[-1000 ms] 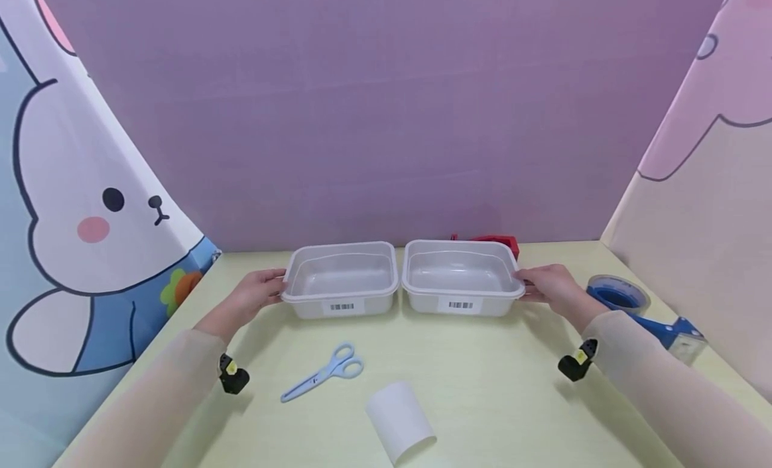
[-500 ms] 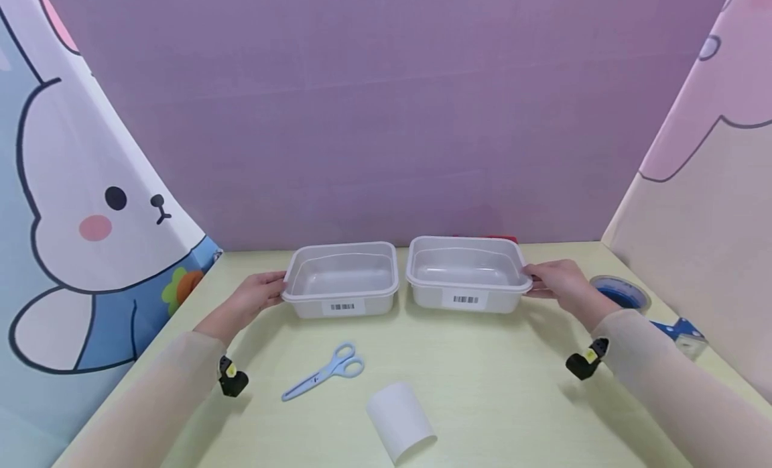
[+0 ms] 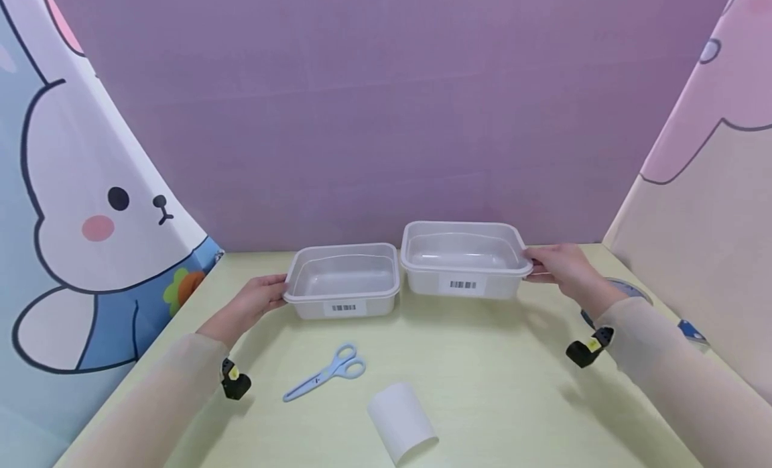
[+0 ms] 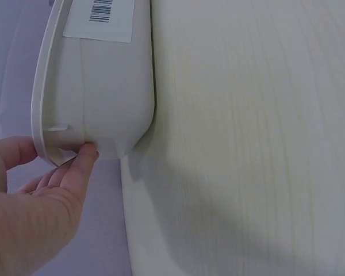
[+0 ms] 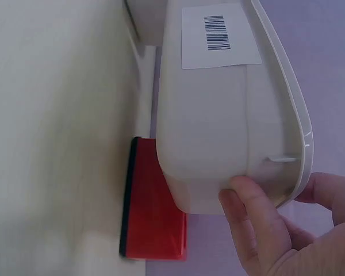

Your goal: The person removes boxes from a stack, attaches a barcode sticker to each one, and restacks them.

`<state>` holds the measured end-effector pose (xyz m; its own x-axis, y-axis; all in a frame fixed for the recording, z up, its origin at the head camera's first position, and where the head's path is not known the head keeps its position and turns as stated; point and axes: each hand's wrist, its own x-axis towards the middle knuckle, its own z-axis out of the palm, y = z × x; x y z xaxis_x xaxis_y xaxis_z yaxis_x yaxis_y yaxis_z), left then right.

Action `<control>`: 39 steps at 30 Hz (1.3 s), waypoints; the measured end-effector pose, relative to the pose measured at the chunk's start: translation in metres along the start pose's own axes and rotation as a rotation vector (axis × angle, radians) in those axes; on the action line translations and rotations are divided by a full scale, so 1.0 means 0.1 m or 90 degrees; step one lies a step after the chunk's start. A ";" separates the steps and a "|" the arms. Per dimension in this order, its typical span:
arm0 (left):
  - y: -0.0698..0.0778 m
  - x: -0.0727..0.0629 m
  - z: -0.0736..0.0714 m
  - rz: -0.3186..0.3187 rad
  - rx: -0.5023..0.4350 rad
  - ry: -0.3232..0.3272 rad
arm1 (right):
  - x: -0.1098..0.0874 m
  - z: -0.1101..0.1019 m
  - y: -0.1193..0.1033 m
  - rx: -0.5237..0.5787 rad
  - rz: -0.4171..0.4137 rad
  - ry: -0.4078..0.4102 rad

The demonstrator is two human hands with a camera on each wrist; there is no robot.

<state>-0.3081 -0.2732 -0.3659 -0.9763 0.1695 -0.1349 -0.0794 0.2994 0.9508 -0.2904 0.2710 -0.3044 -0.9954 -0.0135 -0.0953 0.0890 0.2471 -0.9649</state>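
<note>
Two white plastic storage bins with barcode labels are side by side at the back of the table. My left hand (image 3: 248, 306) grips the left bin (image 3: 382, 306) by its outer end, thumb at the rim and fingertips under the lip against the wall (image 4: 112, 92); that bin sits on the table. The right bin (image 3: 422, 281) is raised off the table and tilted slightly, its inner end overlapping the left bin's corner in the head view. At its outer end my right hand (image 3: 567, 272) pinches the rim, fingers pressed against the side wall (image 5: 213, 126). Both bins look empty inside.
Pale blue scissors (image 3: 326, 374) and a curled white paper piece (image 3: 401, 421) lie in front. A red object with a black edge (image 5: 155, 201) is below the raised bin. A blue tape dispenser (image 3: 692, 330) is partly hidden behind the right sleeve. A purple backdrop (image 3: 386, 119) stands behind.
My right hand has lifted the right bin up off the table, shifting it right and then back left. The red object behind it is now hidden in the head view. My left hand stays put.
</note>
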 end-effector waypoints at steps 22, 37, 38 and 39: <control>0.01 -0.03 0.04 -0.002 -0.022 0.009 | 0.11 0.38 -0.48 0.012 -0.004 0.029; -0.02 -0.02 0.05 0.002 -0.036 0.006 | 0.21 0.85 -0.66 0.006 0.020 0.037; -0.02 -0.02 0.05 0.001 -0.038 0.006 | 0.23 0.89 -0.66 0.013 0.020 0.036; -0.03 -0.02 0.04 0.000 -0.042 0.006 | 0.24 0.92 -0.67 0.021 0.023 0.036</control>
<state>-0.3053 -0.2701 -0.3693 -0.9781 0.1604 -0.1324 -0.0919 0.2374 0.9671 -0.3166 0.1646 -0.2645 -0.9918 0.0501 -0.1172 0.1252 0.2137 -0.9688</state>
